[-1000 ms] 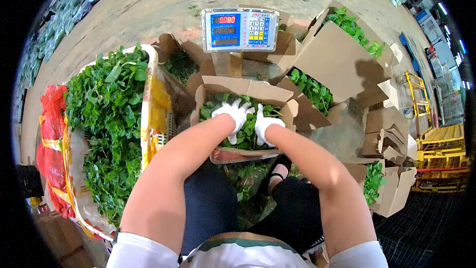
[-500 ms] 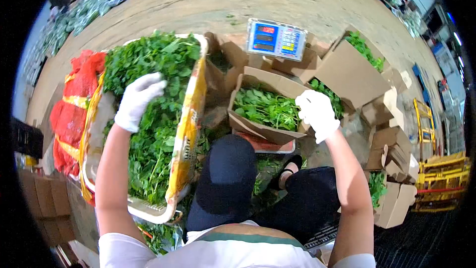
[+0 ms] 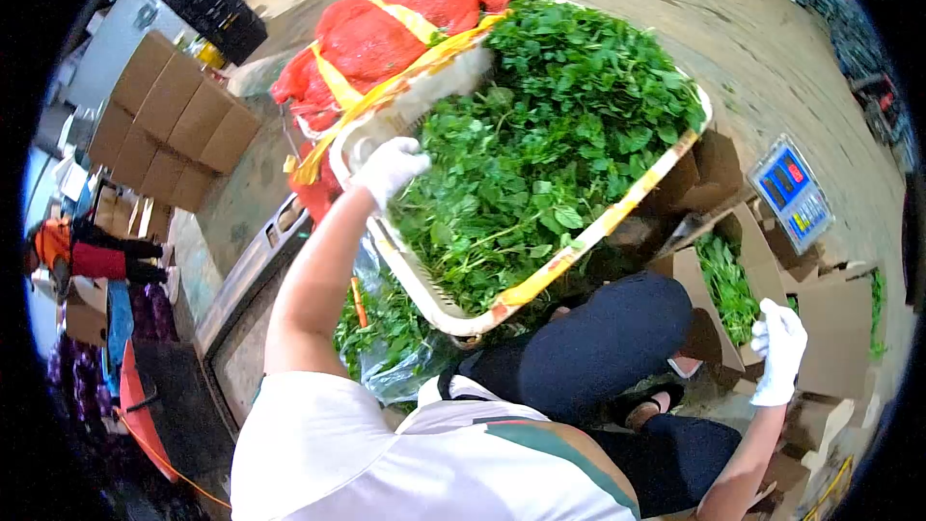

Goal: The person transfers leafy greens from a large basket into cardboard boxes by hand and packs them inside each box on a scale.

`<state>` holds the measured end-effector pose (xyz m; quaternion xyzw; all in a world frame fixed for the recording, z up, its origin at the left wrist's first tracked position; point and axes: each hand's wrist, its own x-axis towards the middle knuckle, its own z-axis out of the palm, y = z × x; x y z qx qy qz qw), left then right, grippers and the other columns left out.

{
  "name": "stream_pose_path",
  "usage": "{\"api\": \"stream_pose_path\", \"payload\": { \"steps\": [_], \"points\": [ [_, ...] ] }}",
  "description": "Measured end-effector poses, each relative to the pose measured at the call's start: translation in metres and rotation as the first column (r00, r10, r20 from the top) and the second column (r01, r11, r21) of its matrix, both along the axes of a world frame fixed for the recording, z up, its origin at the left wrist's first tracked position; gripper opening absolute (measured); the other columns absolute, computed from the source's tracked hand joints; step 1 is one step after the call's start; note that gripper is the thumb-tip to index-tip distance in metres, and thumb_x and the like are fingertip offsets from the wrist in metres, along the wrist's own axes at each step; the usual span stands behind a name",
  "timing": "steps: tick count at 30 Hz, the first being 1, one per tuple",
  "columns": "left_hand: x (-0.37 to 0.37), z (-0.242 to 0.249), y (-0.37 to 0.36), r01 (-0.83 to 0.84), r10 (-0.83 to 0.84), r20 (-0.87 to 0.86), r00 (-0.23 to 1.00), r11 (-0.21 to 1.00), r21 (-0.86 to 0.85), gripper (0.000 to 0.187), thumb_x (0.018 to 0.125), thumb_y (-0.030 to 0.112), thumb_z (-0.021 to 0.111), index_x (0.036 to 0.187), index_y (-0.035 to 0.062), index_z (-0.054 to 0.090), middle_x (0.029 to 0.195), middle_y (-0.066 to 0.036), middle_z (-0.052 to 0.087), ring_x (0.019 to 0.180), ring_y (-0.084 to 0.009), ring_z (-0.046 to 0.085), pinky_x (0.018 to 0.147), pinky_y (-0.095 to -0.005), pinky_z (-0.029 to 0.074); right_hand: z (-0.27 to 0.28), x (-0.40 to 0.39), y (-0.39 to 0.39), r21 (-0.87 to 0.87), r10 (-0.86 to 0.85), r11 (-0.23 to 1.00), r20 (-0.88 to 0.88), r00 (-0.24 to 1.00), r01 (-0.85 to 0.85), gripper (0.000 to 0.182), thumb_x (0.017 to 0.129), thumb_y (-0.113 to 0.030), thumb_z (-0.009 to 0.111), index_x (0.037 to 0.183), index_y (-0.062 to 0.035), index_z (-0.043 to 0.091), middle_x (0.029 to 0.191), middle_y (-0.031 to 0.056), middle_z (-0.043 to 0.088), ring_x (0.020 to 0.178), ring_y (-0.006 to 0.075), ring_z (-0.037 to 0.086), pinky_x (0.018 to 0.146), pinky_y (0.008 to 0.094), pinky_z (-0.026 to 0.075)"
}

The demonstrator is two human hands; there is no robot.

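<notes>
My left hand (image 3: pixel 394 170), in a white glove, is at the near left rim of a big white plastic basket (image 3: pixel 704 108). Its fingers are curled together, palm down, over the edge of the leafy greens (image 3: pixel 569 125) heaped inside; what they hold, if anything, is hidden. Yellow tape wraps parts of the basket's rim. On the right, my gloved right hand (image 3: pixel 779 352) has its fingers bent in beside an open cardboard box (image 3: pixel 699 304). Leafy bunches (image 3: pixel 725 285) lie in that box, and nothing shows between the fingers.
Red mesh sacks (image 3: pixel 362 39) lie against the basket's far left side. A digital scale display (image 3: pixel 791 193) stands behind the boxes at right. Under the basket's near edge is a clear plastic bag (image 3: pixel 395 371) with greens. Stacked cartons (image 3: pixel 174 121) and a person (image 3: pixel 92 256) are farther left.
The view has swung left, so basket and boxes appear farther right. My left hand has moved from above the greens to the basket's near left rim. My right hand stays by the box.
</notes>
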<state>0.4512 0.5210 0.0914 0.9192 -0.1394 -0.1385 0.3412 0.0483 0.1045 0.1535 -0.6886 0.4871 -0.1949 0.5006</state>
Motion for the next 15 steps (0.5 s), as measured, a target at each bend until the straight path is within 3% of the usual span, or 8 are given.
{"api": "stream_pose_path", "payload": {
  "steps": [1,3,5,6,9,10,11,15],
  "points": [
    [-0.013,0.007,-0.005,0.042,-0.038,-0.075,0.996,0.998,0.051,0.059,0.071,0.023,0.07,0.118,-0.0056,0.048,0.099,-0.012,0.06,0.089,-0.0171,0.058,0.08,-0.0295,0.046,-0.001,0.0,-0.001,0.006,-0.006,1.0,0.006,1.0,0.006,0.014,0.083,-0.02,0.06,0.084,-0.0065,0.06,0.057,0.0001,0.053,0.04,0.0036,0.042,0.036,0.0171,0.031],
    [0.016,-0.079,0.013,0.221,-0.186,-0.177,0.967,0.954,0.202,0.065,0.07,0.03,0.071,0.119,-0.0051,0.046,0.105,-0.016,0.059,0.096,-0.0227,0.057,0.085,-0.0309,0.044,-0.002,0.002,-0.008,0.027,0.008,1.0,0.0,1.0,-0.008,0.014,0.083,-0.02,0.06,0.086,-0.0056,0.06,0.057,0.0003,0.053,0.039,0.0039,0.042,0.036,0.0173,0.031],
    [-0.034,-0.02,-0.028,0.259,-0.17,-0.22,0.961,0.833,0.489,0.075,0.067,0.039,0.071,0.121,-0.0046,0.043,0.11,-0.021,0.056,0.1,-0.0291,0.056,0.088,-0.0318,0.042,-0.007,0.004,-0.006,0.042,0.011,0.999,0.056,0.998,-0.013,0.014,0.084,-0.018,0.059,0.089,-0.0053,0.061,0.057,0.0005,0.054,0.039,0.004,0.042,0.036,0.0166,0.031],
    [-0.032,-0.043,-0.026,0.243,-0.175,-0.182,0.968,0.842,0.482,0.084,0.063,0.046,0.071,0.123,-0.0042,0.04,0.111,-0.024,0.055,0.102,-0.0327,0.055,0.089,-0.0323,0.042,-0.009,0.004,-0.006,0.042,0.01,0.999,0.055,0.998,-0.012,0.014,0.084,-0.018,0.059,0.089,-0.0053,0.061,0.057,0.0005,0.054,0.039,0.004,0.042,0.036,0.0166,0.031],
    [-0.049,-0.055,-0.039,0.116,-0.051,-0.149,0.988,0.875,0.471,0.083,0.062,0.048,0.071,0.12,-0.0046,0.043,0.11,-0.023,0.055,0.1,-0.0327,0.056,0.088,-0.0344,0.043,-0.015,0.002,-0.008,0.058,0.061,0.996,0.089,0.994,-0.066,0.015,0.086,-0.014,0.056,0.095,-0.0028,0.059,0.061,0.0012,0.054,0.043,0.0038,0.044,0.036,0.0156,0.032],
    [-0.056,-0.041,-0.051,0.104,0.082,-0.338,0.938,0.861,0.497,0.076,0.063,0.047,0.07,0.115,-0.0036,0.046,0.106,-0.024,0.057,0.096,-0.0323,0.058,0.085,-0.0353,0.044,-0.017,0.002,-0.009,0.057,0.061,0.996,0.087,0.994,-0.066,0.015,0.086,-0.014,0.056,0.095,-0.0028,0.059,0.061,0.0012,0.054,0.043,0.0038,0.044,0.036,0.0156,0.032],
    [-0.058,-0.059,-0.051,0.15,0.0,-0.279,0.96,0.844,0.516,0.059,0.069,0.04,0.067,0.108,-0.0015,0.051,0.102,-0.023,0.058,0.093,-0.0329,0.059,0.082,-0.0364,0.046,-0.018,0.002,-0.011,0.059,0.057,0.996,0.078,0.995,-0.062,0.015,0.086,-0.014,0.055,0.096,-0.0023,0.058,0.062,0.0013,0.054,0.044,0.004,0.045,0.037,0.0156,0.033],
    [-0.09,-0.073,-0.06,0.244,-0.232,-0.091,0.968,0.808,0.537,0.032,0.075,0.024,0.058,0.096,0.0009,0.059,0.098,-0.021,0.06,0.092,-0.0342,0.058,0.08,-0.0381,0.046,-0.02,0.005,-0.014,0.052,0.078,0.995,0.058,0.995,-0.081,0.016,0.087,-0.013,0.054,0.097,-0.0016,0.057,0.063,0.0008,0.054,0.047,0.0045,0.047,0.038,0.0155,0.035]
  ]
}}
